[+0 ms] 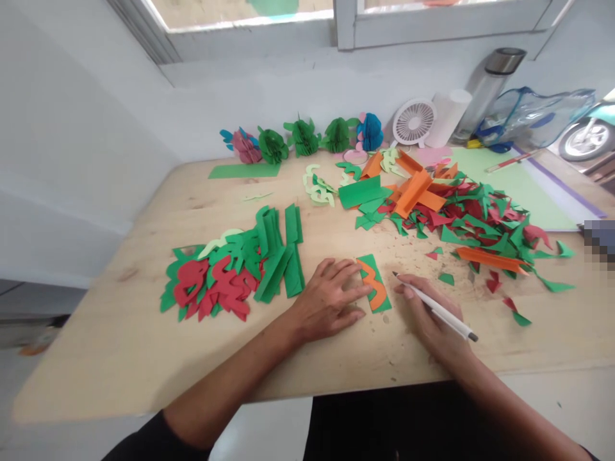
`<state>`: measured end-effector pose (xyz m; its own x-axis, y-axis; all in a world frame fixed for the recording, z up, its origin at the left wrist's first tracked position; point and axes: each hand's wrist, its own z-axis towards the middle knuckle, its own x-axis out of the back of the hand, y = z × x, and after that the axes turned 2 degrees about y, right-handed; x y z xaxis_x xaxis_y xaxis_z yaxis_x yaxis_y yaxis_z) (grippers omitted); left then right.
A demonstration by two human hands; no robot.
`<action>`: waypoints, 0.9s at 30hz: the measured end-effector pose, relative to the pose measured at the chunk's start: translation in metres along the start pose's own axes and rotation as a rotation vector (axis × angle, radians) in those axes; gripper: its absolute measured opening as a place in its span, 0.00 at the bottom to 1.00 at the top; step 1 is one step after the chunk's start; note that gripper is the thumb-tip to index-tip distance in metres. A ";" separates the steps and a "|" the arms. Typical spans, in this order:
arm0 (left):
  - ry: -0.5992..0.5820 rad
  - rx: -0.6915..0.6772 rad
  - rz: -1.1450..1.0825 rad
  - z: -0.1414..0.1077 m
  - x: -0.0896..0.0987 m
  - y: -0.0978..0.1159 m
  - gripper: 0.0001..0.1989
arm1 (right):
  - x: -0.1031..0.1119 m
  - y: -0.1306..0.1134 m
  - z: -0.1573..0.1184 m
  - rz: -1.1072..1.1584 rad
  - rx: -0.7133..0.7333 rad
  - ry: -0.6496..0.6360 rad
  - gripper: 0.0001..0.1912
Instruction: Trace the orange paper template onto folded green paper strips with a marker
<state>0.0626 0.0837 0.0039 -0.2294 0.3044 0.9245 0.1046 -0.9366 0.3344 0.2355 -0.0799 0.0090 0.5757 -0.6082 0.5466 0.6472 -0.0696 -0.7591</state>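
Observation:
My left hand lies flat with fingers spread, its fingertips on an orange wavy paper cutout. That cutout rests on a green paper rectangle, whose left edge is partly hidden by the fingers. Just right of the paper, my right hand is closed around a white pen. The pen's dark tip points up and left, a little apart from the green paper. Left of my left hand are folded green paper strips and a heap of red cutouts mixed with green cutouts.
Red and green scraps spread across the right side, with folded orange paper among them. Honeycomb paper figures line the wall. A small white fan, a bottle and a clear bag stand at the back right.

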 end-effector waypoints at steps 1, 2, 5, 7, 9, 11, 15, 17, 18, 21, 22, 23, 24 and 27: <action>0.003 0.001 0.001 0.000 0.000 0.000 0.19 | -0.001 -0.001 0.000 -0.024 0.052 -0.007 0.10; 0.007 0.000 0.001 0.000 0.000 0.000 0.19 | -0.002 -0.001 0.001 -0.049 0.110 -0.022 0.10; 0.013 -0.001 0.001 0.000 0.000 0.000 0.19 | -0.005 -0.002 0.002 -0.139 0.271 -0.074 0.14; 0.011 -0.002 -0.001 0.000 0.000 0.000 0.19 | -0.007 -0.001 0.002 -0.189 0.339 -0.090 0.15; 0.011 -0.006 -0.007 0.000 0.000 0.000 0.20 | -0.009 0.000 0.003 -0.220 0.374 -0.109 0.16; 0.012 -0.005 -0.017 0.000 0.000 0.000 0.20 | -0.009 0.001 0.002 -0.239 0.384 -0.135 0.17; 0.022 0.006 -0.064 -0.003 0.001 -0.002 0.20 | -0.010 0.002 0.001 -0.269 0.373 -0.150 0.15; 0.044 0.014 -0.107 -0.004 0.004 -0.003 0.20 | -0.009 0.002 0.001 -0.283 0.373 -0.143 0.14; 0.063 0.022 -0.128 -0.005 0.005 -0.003 0.19 | -0.009 0.002 0.001 -0.291 0.374 -0.140 0.14; 0.127 0.058 -0.159 -0.007 0.010 -0.005 0.16 | -0.009 0.001 0.002 -0.303 0.380 -0.138 0.13; 0.145 0.072 -0.155 -0.007 0.011 -0.005 0.15 | -0.009 0.001 0.002 -0.303 0.380 -0.140 0.13; 0.162 0.087 -0.147 -0.007 0.011 -0.005 0.14 | -0.009 0.001 0.002 -0.303 0.378 -0.142 0.13; 0.175 0.099 -0.138 -0.006 0.012 -0.004 0.13 | -0.009 0.001 0.002 -0.302 0.374 -0.142 0.13; 0.199 0.126 -0.118 -0.003 0.012 -0.002 0.12 | -0.009 0.000 0.002 -0.301 0.366 -0.138 0.13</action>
<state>0.0570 0.0892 0.0138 -0.4321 0.3588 0.8274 0.1824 -0.8637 0.4699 0.2313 -0.0733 0.0045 0.3808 -0.4913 0.7833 0.9139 0.0712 -0.3996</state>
